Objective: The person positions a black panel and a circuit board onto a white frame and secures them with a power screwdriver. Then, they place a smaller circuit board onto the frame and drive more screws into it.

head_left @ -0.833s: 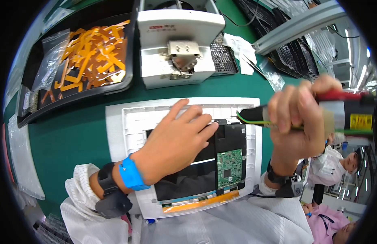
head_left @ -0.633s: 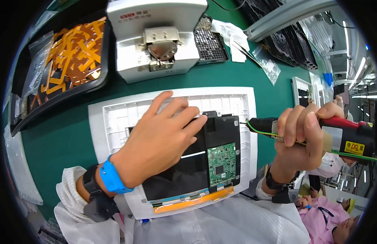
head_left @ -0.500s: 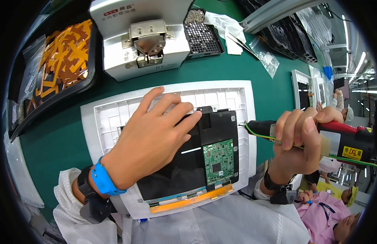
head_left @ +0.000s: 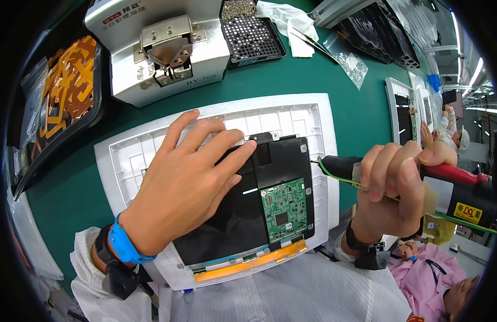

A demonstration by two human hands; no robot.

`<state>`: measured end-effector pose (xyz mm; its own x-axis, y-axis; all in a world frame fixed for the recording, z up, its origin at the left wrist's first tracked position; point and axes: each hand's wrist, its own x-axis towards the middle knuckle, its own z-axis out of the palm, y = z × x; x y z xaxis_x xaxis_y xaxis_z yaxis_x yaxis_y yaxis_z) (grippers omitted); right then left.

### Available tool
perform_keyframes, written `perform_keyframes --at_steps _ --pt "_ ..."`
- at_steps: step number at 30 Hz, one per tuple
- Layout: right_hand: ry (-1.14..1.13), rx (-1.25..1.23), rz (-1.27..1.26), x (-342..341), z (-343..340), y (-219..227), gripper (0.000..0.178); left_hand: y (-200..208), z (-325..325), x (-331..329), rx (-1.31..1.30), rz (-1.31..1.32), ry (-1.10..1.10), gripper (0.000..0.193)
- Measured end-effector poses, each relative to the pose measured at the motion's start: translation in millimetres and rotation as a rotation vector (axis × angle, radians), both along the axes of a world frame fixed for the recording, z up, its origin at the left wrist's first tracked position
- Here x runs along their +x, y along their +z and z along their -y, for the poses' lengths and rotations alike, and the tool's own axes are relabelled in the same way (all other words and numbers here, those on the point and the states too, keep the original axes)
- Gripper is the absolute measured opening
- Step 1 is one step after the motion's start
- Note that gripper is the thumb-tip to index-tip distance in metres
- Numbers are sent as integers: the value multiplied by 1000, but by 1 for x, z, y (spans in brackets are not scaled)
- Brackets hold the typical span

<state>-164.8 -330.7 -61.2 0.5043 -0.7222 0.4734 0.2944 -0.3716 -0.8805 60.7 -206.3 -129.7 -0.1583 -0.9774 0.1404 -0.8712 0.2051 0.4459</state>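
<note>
Main item: one white frame (head_left: pixel 324 145), lying flat under your left hand (head_left: pixel 179 183) and reaching across toward your right hand (head_left: pixel 390 176). Seated in it: one black panel (head_left: pixel 219 233), partly covered by the left hand. Mounted on that: one green circuit board (head_left: pixel 283 209), right of and below your left thumb. Along the lower edge, between left hand and body: one orange strip (head_left: pixel 251 262).

Left hand: palm down, fingers fanned apart, index fingertip at the panel's upper edge; whether it presses, cannot be told. Blue wristband (head_left: pixel 122 239) behind it.

Right hand: fingers wrapped around one power screwdriver (head_left: pixel 444 188), red and black, held sideways, nose pointing toward your left hand. Its thin bit stands just beside the panel's right edge; contact cannot be told. A green-and-yellow wire (head_left: pixel 337 177) runs along the tool.

Beyond the left hand, on the green bench (head_left: pixel 361 121): one silver machine (head_left: pixel 205 53); to its left, orange pieces (head_left: pixel 68 88) in a black tray (head_left: pixel 85 126); to its right, one perforated black tray (head_left: pixel 253 40), one white cloth (head_left: pixel 286 19), dark tweezers (head_left: pixel 318 45), one clear bag (head_left: pixel 350 61).

Beyond the right hand: one similar framed panel (head_left: pixel 403 110). Below it: a person in pink (head_left: pixel 425 276).
</note>
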Motion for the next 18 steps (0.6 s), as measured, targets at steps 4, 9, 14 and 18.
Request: perform_keyframes --at_steps 4,9,14,18 --pt "2 -9 9 1 3 -3 27 1 1 0 12 -4 -1 49" --pt "16 -18 -2 3 6 -3 27 1 -1 1 21 4 8 49" --pt "18 -7 -36 6 6 -5 26 -1 1 1 24 0 3 49" --pt "-49 -69 -24 16 3 -6 22 3 -4 1 34 9 16 50"
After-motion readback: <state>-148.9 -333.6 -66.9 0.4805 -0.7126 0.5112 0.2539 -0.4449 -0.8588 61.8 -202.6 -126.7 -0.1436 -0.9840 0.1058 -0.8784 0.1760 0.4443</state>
